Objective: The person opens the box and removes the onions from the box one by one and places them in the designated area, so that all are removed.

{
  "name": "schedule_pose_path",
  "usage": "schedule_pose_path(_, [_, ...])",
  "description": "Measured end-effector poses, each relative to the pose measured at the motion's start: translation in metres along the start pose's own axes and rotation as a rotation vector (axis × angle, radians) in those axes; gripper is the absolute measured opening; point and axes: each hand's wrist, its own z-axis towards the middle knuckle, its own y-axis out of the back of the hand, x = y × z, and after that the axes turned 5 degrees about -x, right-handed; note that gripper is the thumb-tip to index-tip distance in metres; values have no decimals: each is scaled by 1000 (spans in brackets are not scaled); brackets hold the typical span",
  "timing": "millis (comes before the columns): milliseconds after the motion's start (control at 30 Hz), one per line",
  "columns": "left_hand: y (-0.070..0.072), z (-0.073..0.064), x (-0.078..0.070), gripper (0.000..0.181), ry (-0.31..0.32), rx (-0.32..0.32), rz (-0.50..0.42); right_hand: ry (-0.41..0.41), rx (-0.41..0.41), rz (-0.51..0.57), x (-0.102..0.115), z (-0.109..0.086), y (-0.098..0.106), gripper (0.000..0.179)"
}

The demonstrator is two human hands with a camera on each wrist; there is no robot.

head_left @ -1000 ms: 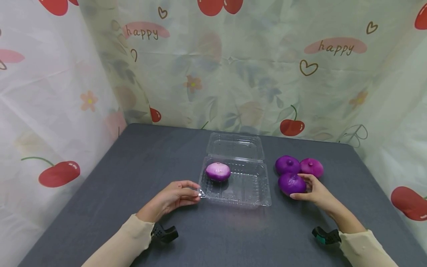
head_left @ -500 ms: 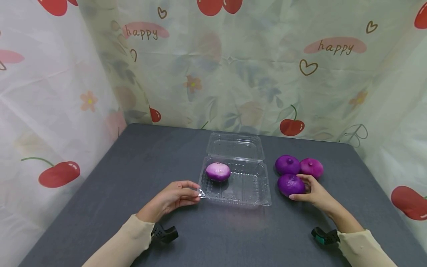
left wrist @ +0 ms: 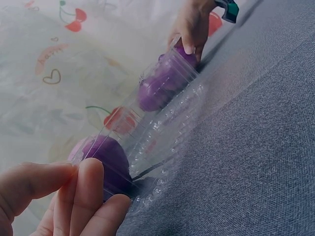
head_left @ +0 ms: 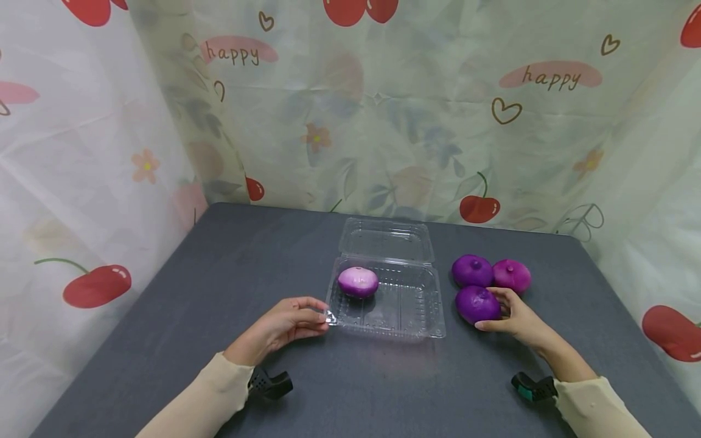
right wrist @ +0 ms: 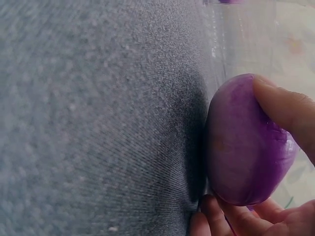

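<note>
A clear plastic clamshell box [head_left: 408,307] lies on the grey table with its lid [head_left: 386,238] laid back. Inside, toward the left, sits a pale-topped purple onion [head_left: 358,282]. My left hand [head_left: 290,322] pinches the box's near left corner between thumb and fingers; the left wrist view shows the thumb [left wrist: 44,178] at the rim. To the right of the box, my right hand [head_left: 517,317] grips a dark purple onion [head_left: 475,304], thumb on one side and fingers on the other. Behind that one rest another purple onion [head_left: 472,270] and a pinker onion [head_left: 512,275].
The grey table [head_left: 263,249] ends at a patterned curtain [head_left: 383,121] behind, with more curtain on both sides. A black wrist camera [head_left: 271,384] sits under the left wrist, and another black camera [head_left: 533,387] under the right.
My right hand and the onion in it have shifted very slightly to the left. My left hand and the box have stayed put.
</note>
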Motion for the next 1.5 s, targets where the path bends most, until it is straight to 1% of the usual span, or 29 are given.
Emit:
schedule_pose_path(333, [0, 0, 0, 20, 3, -1, 2, -5, 19, -11, 0, 0, 0, 88])
schedule_pose_path(567, [0, 0, 0, 19, -2, -2, 7, -8, 11, -22, -1, 2, 1, 88])
schedule_pose_path(1300, [0, 1, 1, 20, -1, -8, 4, -16, 23, -17, -2, 1, 0, 89])
schedule_pose_path(1500, [0, 1, 0, 20, -5, 1, 0, -17, 32, -20, -2, 1, 0, 90])
